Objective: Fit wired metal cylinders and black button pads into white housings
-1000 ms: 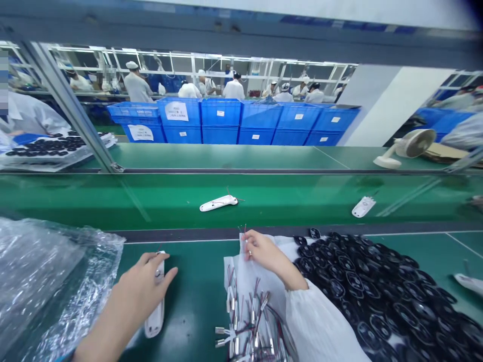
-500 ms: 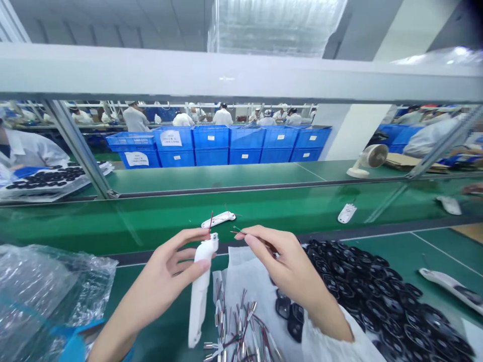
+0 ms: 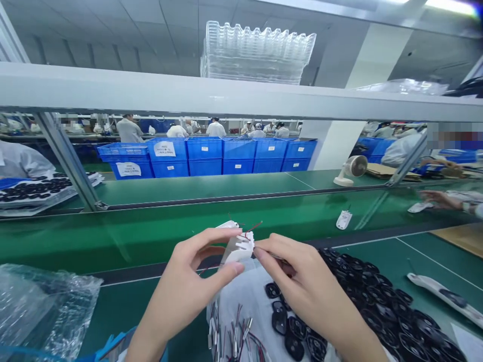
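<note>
My left hand (image 3: pixel 184 286) holds a white plastic housing (image 3: pixel 240 249) between thumb and fingers, its notched end tilted up and facing right. A thin red wire (image 3: pixel 255 228) sticks out above that end. My right hand (image 3: pixel 302 279) is closed in a pinch against the notched end; the thin wires in its fingers are mostly hidden. Behind the held piece, another white housing (image 3: pixel 226 224) lies on the green conveyor belt (image 3: pixel 151 239). Below my hands, several small metal motors with wires (image 3: pixel 236 339) lie by white sheeting (image 3: pixel 256 286).
Many black oval parts (image 3: pixel 392 311) are heaped on the right. Clear plastic bags (image 3: pixel 41 306) lie at the left. More white housings (image 3: pixel 343 219) sit on the belt, and a co-worker's hand (image 3: pixel 439 198) touches one. A metal frame, a small fan (image 3: pixel 352 168) and blue bins (image 3: pixel 206 153) stand beyond.
The housing has turned from hanging upright to pointing its notched end right. My right hand, with wires between its fingers, has closed in on that end. The view has tilted up slightly.
</note>
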Action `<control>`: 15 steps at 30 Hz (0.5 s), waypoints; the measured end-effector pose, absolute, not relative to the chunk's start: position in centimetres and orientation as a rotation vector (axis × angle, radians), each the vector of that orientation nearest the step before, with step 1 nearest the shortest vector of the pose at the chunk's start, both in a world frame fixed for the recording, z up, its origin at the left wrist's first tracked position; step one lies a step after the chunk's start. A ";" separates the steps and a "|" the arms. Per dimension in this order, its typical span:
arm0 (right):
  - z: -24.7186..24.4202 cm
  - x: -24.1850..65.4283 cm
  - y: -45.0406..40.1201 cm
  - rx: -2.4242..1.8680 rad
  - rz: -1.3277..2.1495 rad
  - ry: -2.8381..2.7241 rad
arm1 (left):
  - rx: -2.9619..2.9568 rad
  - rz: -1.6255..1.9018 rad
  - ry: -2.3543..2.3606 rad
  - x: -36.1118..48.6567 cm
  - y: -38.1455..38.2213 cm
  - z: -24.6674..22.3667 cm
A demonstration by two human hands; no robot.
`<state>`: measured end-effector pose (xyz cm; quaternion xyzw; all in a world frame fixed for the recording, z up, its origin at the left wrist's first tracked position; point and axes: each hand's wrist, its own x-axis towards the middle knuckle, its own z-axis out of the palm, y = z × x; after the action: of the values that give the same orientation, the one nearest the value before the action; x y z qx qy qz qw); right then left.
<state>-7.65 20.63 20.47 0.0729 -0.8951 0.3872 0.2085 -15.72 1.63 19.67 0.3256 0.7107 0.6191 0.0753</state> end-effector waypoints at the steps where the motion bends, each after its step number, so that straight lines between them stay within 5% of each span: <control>1: 20.5 -7.7 20.5 0.177 1.117 -2.476 | 0.994 1.855 2.175 -15.7 1.7 19.7; 11: 18.9 -8.4 19.9 0.051 1.705 -2.188 | 1.209 2.014 2.221 -15.7 2.2 18.8; 15: 18.3 -8.7 19.3 0.067 1.686 -2.081 | 1.319 1.880 2.325 -15.4 2.6 18.6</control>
<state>-8.74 19.28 18.27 0.0243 -0.7560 0.6127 0.2291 -15.44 2.61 18.61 0.4027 0.7101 0.5741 -0.0631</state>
